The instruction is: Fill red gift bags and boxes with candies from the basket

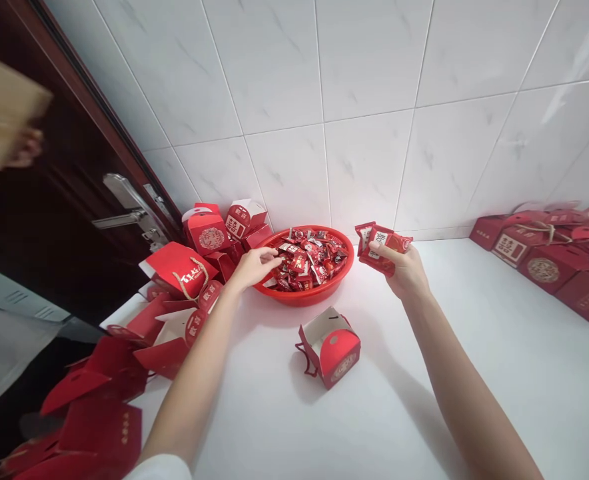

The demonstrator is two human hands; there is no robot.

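Note:
My right hand (399, 267) is closed around several red wrapped packets (380, 248), raised just right of the basin. At the left side of the red oval basin (302, 297), my left hand (257, 268) reaches over the rim, its thumb and fingers near the small wrapped candies (307, 260) heaped inside. Whether its fingertips touch a candy is too small to tell. Below the basin stands an open red gift box (342, 353) with a white inside and a dark red cord handle; neither hand touches it.
Open red boxes (174, 333) crowd the table's left side. Closed red boxes (544, 267) stand in rows at the right against the tiled wall (369, 67). At the upper left, another person's hand (27, 148) holds a cardboard box (4, 107) before a dark door.

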